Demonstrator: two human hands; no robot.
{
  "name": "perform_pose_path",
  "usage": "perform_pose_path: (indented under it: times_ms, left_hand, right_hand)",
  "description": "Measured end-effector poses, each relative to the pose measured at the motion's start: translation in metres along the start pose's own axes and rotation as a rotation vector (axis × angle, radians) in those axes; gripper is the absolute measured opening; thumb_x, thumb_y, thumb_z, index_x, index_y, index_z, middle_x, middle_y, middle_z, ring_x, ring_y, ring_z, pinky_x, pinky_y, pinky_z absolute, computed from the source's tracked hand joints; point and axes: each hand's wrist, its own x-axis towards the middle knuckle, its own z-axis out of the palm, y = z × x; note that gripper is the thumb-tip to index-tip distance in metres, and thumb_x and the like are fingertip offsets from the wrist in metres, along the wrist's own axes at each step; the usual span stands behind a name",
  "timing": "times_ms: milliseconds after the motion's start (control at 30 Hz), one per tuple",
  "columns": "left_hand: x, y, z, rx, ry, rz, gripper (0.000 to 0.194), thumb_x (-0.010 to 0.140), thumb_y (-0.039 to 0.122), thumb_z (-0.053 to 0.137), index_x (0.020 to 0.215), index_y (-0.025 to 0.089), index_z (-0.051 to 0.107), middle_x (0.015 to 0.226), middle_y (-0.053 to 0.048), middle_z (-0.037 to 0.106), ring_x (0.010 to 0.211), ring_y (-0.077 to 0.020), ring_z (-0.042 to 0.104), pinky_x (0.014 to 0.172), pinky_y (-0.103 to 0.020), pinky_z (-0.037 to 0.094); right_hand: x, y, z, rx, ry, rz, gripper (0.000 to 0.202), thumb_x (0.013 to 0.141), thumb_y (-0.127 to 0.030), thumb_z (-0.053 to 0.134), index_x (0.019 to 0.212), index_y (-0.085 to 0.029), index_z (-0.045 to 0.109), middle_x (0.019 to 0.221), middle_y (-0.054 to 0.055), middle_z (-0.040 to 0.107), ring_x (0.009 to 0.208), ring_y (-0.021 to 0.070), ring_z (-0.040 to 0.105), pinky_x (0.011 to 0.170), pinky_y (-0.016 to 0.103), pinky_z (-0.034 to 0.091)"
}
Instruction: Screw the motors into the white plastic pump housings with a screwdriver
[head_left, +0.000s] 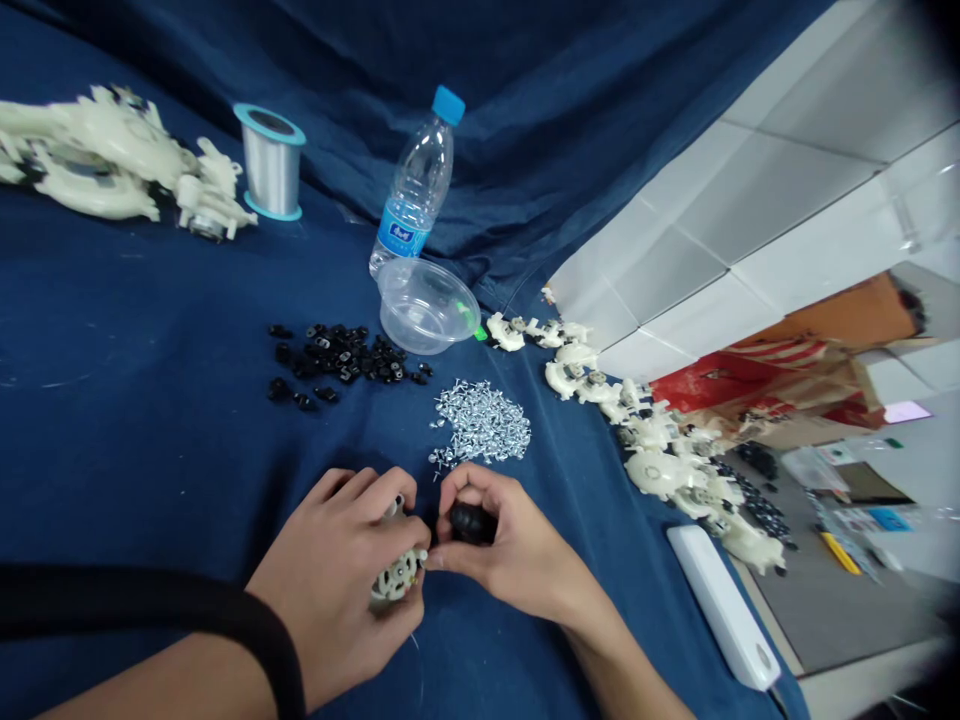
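Note:
My left hand [345,560] is closed around a cream plastic housing [401,575] with a round slotted face; much of it is hidden by the fingers. Beside it, my right hand [502,540] curls around a rounded black part [472,523], whose exact kind I cannot make out. The right thumb tip meets the edge of the cream housing. Just beyond the hands lies a pile of small silver screws [484,425]. A heap of small black plastic pieces [345,355] sits further back to the left.
A clear plastic bowl [427,335] and a water bottle [416,190] stand behind the piles. A wire spool [273,165] is near cream assemblies [112,150] at left. More cream parts [660,460] line the right edge, by a white power strip [724,605].

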Motion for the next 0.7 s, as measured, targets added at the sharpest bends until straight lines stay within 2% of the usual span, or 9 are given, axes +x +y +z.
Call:
perform_pose_path:
  times_ms: [233,333,400,433,500,567,700]
  left_hand:
    - [0.0,0.001,-0.002,0.003,-0.014,0.004,0.014,0.082,0.016,0.056,0.074,0.024,0.064,0.098,-0.001,0.06,0.083,-0.0211,0.057,0.079,-0.044,0.041]
    - [0.0,0.001,-0.002,-0.009,-0.015,0.005,0.013,0.082,0.016,0.056,0.078,0.024,0.065,0.1,-0.001,0.06,0.085,-0.0215,0.058,0.081,-0.046,0.041]
    - [0.0,0.001,-0.002,-0.027,0.001,0.004,0.014,0.083,0.016,0.056,0.081,0.025,0.067,0.103,-0.001,0.06,0.087,-0.0216,0.06,0.083,-0.047,0.041]
    - [-0.001,0.0,-0.002,-0.035,0.006,0.005,0.015,0.084,0.017,0.056,0.082,0.025,0.068,0.104,-0.001,0.06,0.088,-0.0218,0.06,0.084,-0.047,0.041]
    - [-0.001,-0.001,-0.001,-0.038,0.018,0.012,0.016,0.086,0.017,0.055,0.082,0.025,0.069,0.106,-0.002,0.06,0.09,-0.0226,0.061,0.085,-0.047,0.042]
    - [-0.002,-0.001,0.001,-0.029,0.032,0.019,0.017,0.087,0.018,0.054,0.082,0.025,0.069,0.106,-0.002,0.06,0.091,-0.0232,0.062,0.085,-0.047,0.042]
    - [-0.002,-0.002,0.002,-0.011,0.065,0.036,0.018,0.087,0.019,0.053,0.081,0.026,0.069,0.104,-0.002,0.06,0.089,-0.0228,0.062,0.084,-0.047,0.043]
  right_hand:
    - [0.0,0.001,0.0,-0.031,0.009,-0.026,0.039,0.068,-0.027,0.091,0.086,-0.018,0.058,0.075,-0.002,0.063,0.07,0.0138,0.056,0.069,0.028,0.046]
    - [-0.014,-0.01,-0.01,-0.08,0.034,-0.067,0.024,0.08,-0.029,0.084,0.088,-0.019,0.064,0.08,-0.001,0.062,0.073,0.0143,0.055,0.07,0.028,0.045]
    - [-0.03,-0.022,-0.019,-0.109,0.111,-0.136,0.01,0.093,-0.03,0.072,0.1,-0.024,0.07,0.091,0.001,0.063,0.082,0.0153,0.055,0.076,0.029,0.044]
    - [-0.039,-0.028,-0.023,-0.106,0.166,-0.206,0.012,0.098,-0.032,0.066,0.108,-0.027,0.07,0.096,0.002,0.063,0.087,0.0161,0.055,0.079,0.03,0.044]
    - [-0.055,-0.038,-0.028,-0.027,0.27,-0.413,0.018,0.102,-0.036,0.06,0.117,-0.03,0.067,0.093,0.002,0.061,0.085,0.0178,0.055,0.079,0.032,0.045]
    - [-0.065,-0.045,-0.025,0.046,0.35,-0.57,0.017,0.103,-0.038,0.059,0.117,-0.03,0.065,0.088,0.003,0.062,0.084,0.0195,0.058,0.078,0.034,0.048]
    - [-0.066,-0.044,-0.012,0.03,0.395,-0.559,0.013,0.104,-0.037,0.055,0.112,-0.029,0.061,0.098,0.004,0.065,0.092,0.0193,0.064,0.08,0.032,0.05]
